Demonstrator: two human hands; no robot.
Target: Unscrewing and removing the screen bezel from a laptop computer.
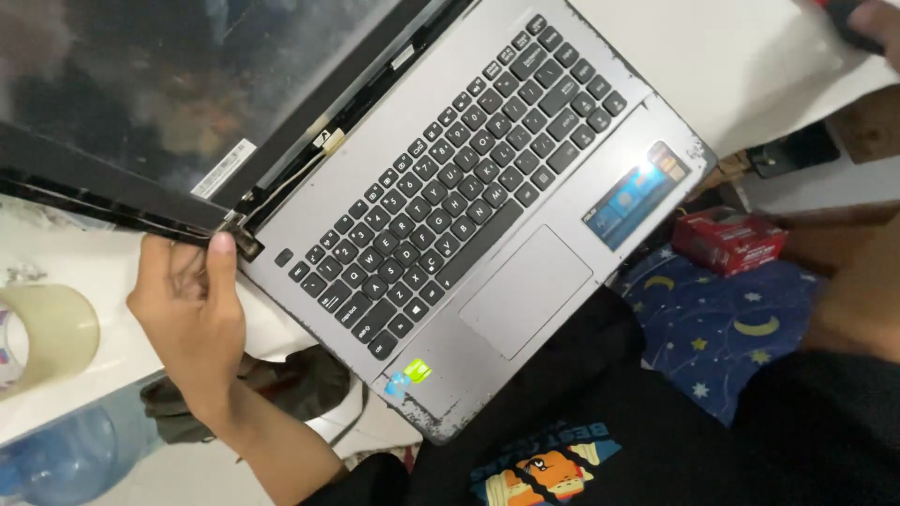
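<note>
The laptop [469, 215] is seen lying open across the bench [731, 66] at frame centre, its screen bezel [103, 192] already pried loose along the lower edge, hinge cabling exposed. The hinge corner is gripped by the left hand [187, 309], thumb on top. The right hand [867, 23], upper right, is closed on a dark tool. A tape roll [47, 333] sits lower left, a red box [731, 239] right.

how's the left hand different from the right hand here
The left hand is in full view, gripping the corner hinge of the grey laptop with its thumb on top; the right hand is cut off at the frame's top corner. The left touches the laptop; the right is away from it, holding a dark tool with a red part. Both are bare.
</note>
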